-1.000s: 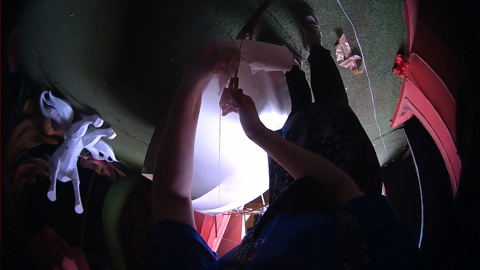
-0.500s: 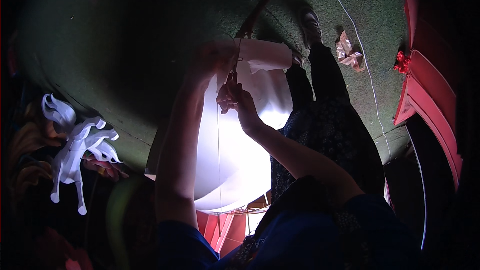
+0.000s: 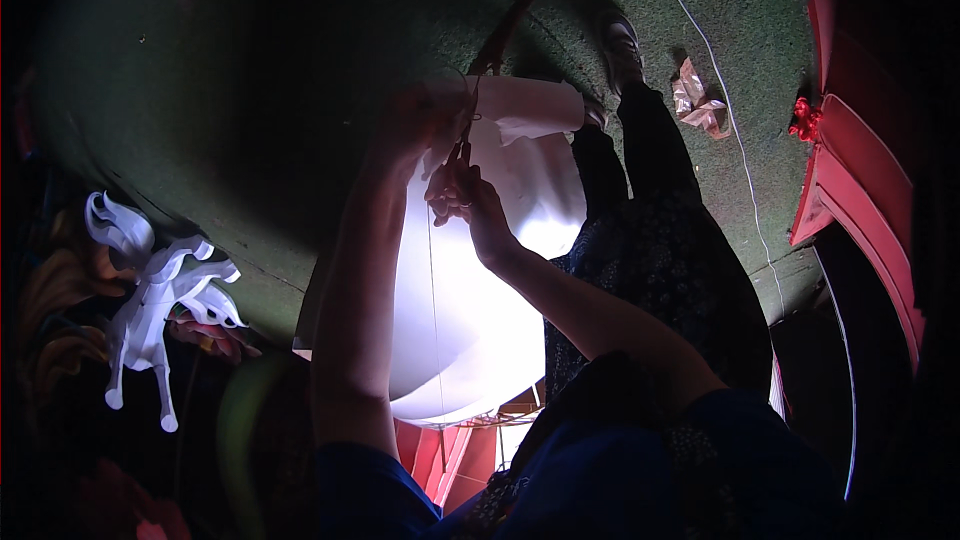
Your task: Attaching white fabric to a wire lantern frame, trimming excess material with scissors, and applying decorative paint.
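In front of me a large, rounded white cloth form (image 3: 470, 310) glows brightly from a light. At its far end a loose flap of white cloth (image 3: 535, 108) is folded over. My left hand (image 3: 420, 118), in deep shadow, pinches the cloth's edge there; its fingers show only dimly. Closed around the handles of what look like slim dark scissors (image 3: 464, 145), my right hand (image 3: 463, 192) is just below the left. The blades point away from me along the cloth edge. From near my right hand a thin thread or wire (image 3: 436, 320) runs down over the glowing form.
A white, curly-shaped figure (image 3: 150, 305) stands at left beside dark petal-like pieces. Another person's dark-clothed legs (image 3: 655, 150) are just right of the form. Crumpled wrapping (image 3: 695, 100) and a white cable (image 3: 735, 130) lie on green carpet (image 3: 240, 140). Red curved panels (image 3: 865, 190) edge the right.
My right hand and the scissors have shifted slightly left. My left hand stays almost in place at the cloth edge.
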The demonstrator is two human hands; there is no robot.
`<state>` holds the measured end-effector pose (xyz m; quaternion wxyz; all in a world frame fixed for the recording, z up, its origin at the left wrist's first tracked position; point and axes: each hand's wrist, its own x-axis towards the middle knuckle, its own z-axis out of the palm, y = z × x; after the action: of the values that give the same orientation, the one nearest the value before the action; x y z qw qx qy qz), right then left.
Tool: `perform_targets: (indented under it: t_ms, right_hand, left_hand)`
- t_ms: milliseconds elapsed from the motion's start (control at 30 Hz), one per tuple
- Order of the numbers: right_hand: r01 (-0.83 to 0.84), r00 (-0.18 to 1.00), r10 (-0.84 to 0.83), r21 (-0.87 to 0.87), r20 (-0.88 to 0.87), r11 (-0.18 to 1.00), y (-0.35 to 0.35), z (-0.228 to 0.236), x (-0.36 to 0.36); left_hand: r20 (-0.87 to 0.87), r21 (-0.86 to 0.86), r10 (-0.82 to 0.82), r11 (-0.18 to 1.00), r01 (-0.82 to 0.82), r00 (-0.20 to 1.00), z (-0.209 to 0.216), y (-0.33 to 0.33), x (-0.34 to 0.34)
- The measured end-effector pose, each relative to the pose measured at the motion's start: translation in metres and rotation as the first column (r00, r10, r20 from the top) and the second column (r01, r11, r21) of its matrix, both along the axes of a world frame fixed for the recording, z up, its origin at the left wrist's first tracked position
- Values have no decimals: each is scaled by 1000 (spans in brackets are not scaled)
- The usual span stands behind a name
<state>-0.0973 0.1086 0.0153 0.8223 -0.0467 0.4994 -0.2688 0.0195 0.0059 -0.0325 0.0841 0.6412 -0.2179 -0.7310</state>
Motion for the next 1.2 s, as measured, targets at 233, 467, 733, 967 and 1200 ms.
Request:
perform_targets:
  t_ms: [233, 467, 733, 967, 1200]
  right_hand:
    - [18, 999, -17, 36, -31, 999, -3, 5, 1]
    - [35, 999, -35, 13, -23, 999, -5, 6, 2]
    - [116, 991, -107, 109, -82, 987, -13, 20, 4]
    - [143, 989, -139, 112, -49, 983, -14, 19, 5]
    - [163, 986, -158, 133, -47, 978, -14, 19, 4]
  left_hand:
    - [-15, 27, 19, 999, -18, 1000, -2, 0, 0]
    - [-13, 10, 5, 1000, -5, 1000, 3, -4, -2]
    - [29, 17, -39, 999, 38, 999, 4, -5, -4]
    - [58, -41, -134, 990, 136, 989, 5, -6, -6]
    - [52, -19, -88, 996, 89, 995, 5, -5, -8]
